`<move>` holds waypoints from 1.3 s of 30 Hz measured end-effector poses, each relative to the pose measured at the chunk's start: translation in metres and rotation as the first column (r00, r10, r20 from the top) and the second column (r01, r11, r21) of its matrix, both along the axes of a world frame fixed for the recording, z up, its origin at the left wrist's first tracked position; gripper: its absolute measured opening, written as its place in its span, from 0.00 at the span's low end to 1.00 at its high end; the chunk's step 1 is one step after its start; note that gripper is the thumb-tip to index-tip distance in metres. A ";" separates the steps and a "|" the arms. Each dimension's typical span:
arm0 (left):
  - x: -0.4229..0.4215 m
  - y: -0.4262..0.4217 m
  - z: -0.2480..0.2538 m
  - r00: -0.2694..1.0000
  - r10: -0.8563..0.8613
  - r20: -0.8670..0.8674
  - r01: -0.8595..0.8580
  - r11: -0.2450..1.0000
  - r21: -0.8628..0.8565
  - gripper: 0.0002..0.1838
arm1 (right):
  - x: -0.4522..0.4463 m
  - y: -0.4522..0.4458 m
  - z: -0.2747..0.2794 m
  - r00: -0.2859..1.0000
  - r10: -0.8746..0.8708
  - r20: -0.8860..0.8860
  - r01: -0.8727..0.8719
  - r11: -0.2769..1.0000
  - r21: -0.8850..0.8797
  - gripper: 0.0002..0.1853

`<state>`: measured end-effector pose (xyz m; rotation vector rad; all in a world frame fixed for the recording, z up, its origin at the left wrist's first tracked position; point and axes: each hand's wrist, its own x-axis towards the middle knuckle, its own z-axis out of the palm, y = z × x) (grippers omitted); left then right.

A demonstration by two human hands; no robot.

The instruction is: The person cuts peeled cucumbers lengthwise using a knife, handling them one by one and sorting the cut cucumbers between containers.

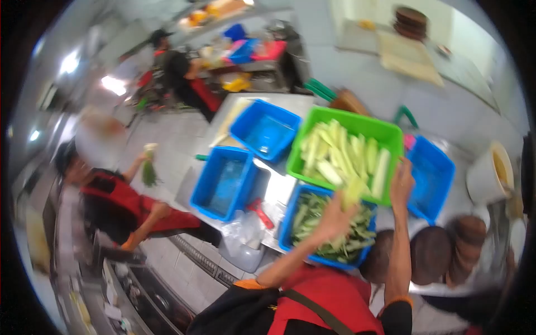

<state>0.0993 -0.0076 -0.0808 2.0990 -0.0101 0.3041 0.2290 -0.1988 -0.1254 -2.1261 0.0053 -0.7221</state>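
Observation:
A green basin holds several long pale-green peeled vegetable pieces. Just in front of it stands a blue basin full of dark green peelings. My left hand is over the peelings, near the green basin's front edge, with its fingers round a pale yellow-green piece. My right hand is at the green basin's right edge; its fingers are blurred, and whether they hold anything is unclear.
Two blue basins stand at the left, another at the right. A red-handled tool and plastic bag lie nearby. Brown round blocks and a white bucket are at right. Two people stand left.

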 end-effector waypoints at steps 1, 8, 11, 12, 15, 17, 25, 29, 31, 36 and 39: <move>0.018 0.012 -0.006 0.998 -0.066 0.011 0.066 0.997 0.051 0.24 | 0.000 -0.007 -0.010 0.998 0.057 -0.042 -0.054 0.997 0.062 0.16; 0.161 0.036 -0.018 0.976 -0.113 -0.188 0.108 0.993 -0.038 0.25 | -0.023 0.006 -0.018 0.974 0.090 -0.210 -0.048 0.979 0.197 0.16; 0.206 0.027 -0.041 1.000 -0.004 0.011 0.000 0.953 0.302 0.29 | -0.025 0.008 -0.014 0.983 0.040 -0.177 -0.007 0.983 0.185 0.15; 0.213 0.017 -0.038 0.993 0.010 0.122 -0.069 0.871 0.486 0.30 | -0.024 0.007 -0.016 0.984 0.031 -0.176 0.002 0.982 0.188 0.15; 0.236 -0.017 -0.051 0.981 -0.186 0.061 0.129 0.845 0.519 0.26 | -0.026 0.006 -0.017 0.984 -0.011 -0.176 0.038 0.988 0.151 0.14; 0.242 -0.042 -0.073 0.952 -0.305 -0.013 0.278 0.847 0.454 0.24 | -0.030 0.009 -0.001 0.958 0.022 -0.285 0.045 0.973 0.228 0.15; 0.298 -0.082 -0.109 0.908 -0.102 -0.406 0.361 0.679 0.639 0.34 | -0.026 0.009 -0.015 0.980 0.021 -0.199 0.027 0.971 0.236 0.13; 0.304 -0.084 -0.094 0.877 -0.090 -0.472 0.380 0.732 0.566 0.39 | -0.026 0.012 -0.013 0.984 -0.011 -0.177 0.052 0.972 0.231 0.11; 0.309 -0.083 -0.107 0.887 -0.092 -0.452 0.352 0.768 0.535 0.40 | -0.027 0.011 -0.013 0.974 0.009 -0.227 0.048 0.969 0.242 0.12; 0.313 -0.089 -0.118 0.873 -0.046 -0.485 0.362 0.728 0.582 0.35 | -0.025 0.012 -0.016 0.964 0.020 -0.265 0.061 0.954 0.294 0.12; 0.304 -0.092 -0.109 0.903 -0.018 -0.429 0.253 0.830 0.497 0.36 | -0.025 0.011 -0.023 0.983 -0.018 -0.182 0.058 0.974 0.219 0.10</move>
